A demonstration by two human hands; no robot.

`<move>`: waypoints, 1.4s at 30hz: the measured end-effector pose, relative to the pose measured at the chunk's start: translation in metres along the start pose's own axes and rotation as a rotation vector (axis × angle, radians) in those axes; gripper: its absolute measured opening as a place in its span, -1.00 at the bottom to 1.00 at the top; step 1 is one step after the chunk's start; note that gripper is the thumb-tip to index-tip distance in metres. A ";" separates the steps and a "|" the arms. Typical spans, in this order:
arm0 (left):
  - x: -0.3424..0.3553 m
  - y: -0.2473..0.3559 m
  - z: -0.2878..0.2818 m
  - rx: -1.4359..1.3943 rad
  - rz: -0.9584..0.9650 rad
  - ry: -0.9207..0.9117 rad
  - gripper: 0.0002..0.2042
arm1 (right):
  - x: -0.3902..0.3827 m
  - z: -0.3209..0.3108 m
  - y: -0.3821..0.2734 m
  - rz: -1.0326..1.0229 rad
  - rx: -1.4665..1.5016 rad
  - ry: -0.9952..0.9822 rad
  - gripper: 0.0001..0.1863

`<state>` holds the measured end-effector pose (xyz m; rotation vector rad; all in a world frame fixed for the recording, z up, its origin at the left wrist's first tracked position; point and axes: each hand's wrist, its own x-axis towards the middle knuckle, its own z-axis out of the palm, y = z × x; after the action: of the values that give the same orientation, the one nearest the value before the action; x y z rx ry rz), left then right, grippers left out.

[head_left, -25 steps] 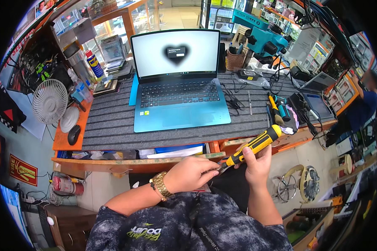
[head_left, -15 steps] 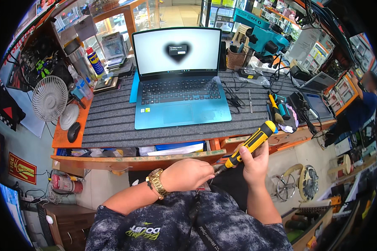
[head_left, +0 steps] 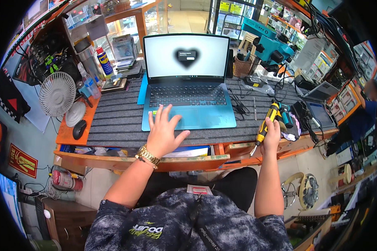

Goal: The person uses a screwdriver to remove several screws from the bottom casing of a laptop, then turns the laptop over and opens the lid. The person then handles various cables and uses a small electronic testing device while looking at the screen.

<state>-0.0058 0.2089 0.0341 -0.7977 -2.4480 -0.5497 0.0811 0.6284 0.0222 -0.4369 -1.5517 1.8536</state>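
I see the left hand (head_left: 163, 136), fingers spread wide, over the front left part of the blue laptop (head_left: 215, 118). I can't tell if they touch. The laptop's long side runs left to right, and this hand is nearer to it. The right hand (head_left: 273, 136) is wrapped around a screwdriver (head_left: 263, 129), right of the laptop, tip pointing back and left. I count two hands, one laptop, one screwdriver, one mouse (head_left: 79, 129).

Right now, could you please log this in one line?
left hand: spread over laptop | right hand: holding screwdriver | screen: lit
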 end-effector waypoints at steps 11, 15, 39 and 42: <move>-0.009 0.001 0.008 -0.025 -0.116 -0.168 -0.20 | 0.009 -0.009 0.037 -0.098 -0.070 -0.086 -0.71; -0.009 0.000 0.008 -0.038 -0.119 -0.160 -0.24 | 0.006 -0.008 0.036 -0.092 -0.044 -0.082 -0.71; -0.009 -0.002 0.013 -0.079 -0.141 -0.136 -0.04 | 0.002 -0.008 0.033 -0.085 -0.051 -0.075 -0.71; -0.010 -0.003 0.014 -0.077 -0.142 -0.140 -0.07 | 0.001 -0.006 0.031 -0.093 -0.041 -0.080 -0.70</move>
<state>-0.0058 0.2095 0.0164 -0.7175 -2.6409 -0.6648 0.0751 0.6315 -0.0089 -0.3067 -1.6373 1.7903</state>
